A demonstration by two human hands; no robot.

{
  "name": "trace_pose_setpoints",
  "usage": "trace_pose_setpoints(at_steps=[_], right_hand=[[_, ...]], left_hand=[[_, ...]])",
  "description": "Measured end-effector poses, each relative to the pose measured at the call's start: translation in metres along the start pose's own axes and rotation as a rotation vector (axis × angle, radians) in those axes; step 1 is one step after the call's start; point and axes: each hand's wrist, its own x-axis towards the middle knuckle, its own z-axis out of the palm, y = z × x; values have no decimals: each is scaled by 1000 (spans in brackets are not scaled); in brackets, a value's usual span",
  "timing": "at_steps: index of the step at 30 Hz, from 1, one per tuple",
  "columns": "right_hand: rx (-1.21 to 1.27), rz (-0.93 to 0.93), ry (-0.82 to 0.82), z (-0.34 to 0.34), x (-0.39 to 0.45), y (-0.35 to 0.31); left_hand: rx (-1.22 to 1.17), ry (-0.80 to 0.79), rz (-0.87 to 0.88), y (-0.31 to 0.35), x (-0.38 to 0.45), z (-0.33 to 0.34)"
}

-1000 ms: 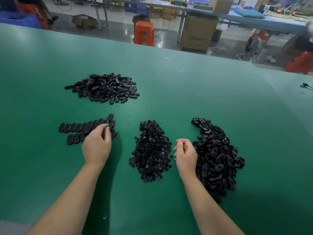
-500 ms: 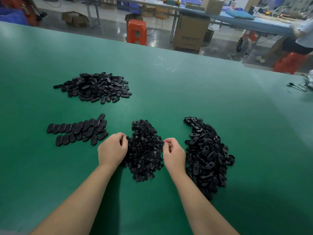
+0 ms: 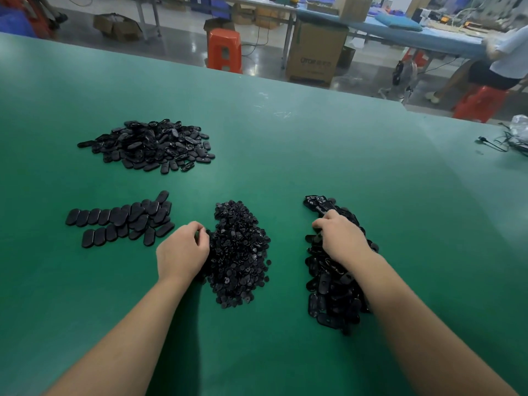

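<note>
On a green table (image 3: 314, 155) lie four groups of black plastic parts. My left hand (image 3: 183, 251) sits at the left edge of the middle pile of small round pieces (image 3: 243, 252), fingers curled and pinching at its edge; what it holds is hidden. My right hand (image 3: 341, 238) lies on top of the right pile of oval shells (image 3: 328, 292), fingers curled down into the parts. Rows of closed oval pieces (image 3: 123, 220) lie to the left. A further heap of oval parts (image 3: 154, 145) sits at the back left.
A tangle of black cable and a clear bag (image 3: 511, 138) lies at the table's right edge. Beyond the far edge stand an orange stool (image 3: 224, 50), a cardboard box (image 3: 314, 52) and a seated person (image 3: 497, 61) on a red stool.
My left hand left the rows of oval pieces and came to the middle pile's left edge. My right hand moved from the middle pile onto the right pile.
</note>
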Motion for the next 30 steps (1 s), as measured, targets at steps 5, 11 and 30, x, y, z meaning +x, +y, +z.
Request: trace_pose_setpoints(at_steps=[5,11,30], right_hand=[[-119,-56,-80,-2,3,11],[-102,-52,-67,-2,6,12],[1318,296,210,39,-36,-70]], left_hand=[[-3,-4,2,-1,0,0],[4,-4,6,0,0,-1],[-32,-20,10,0,-1,-2]])
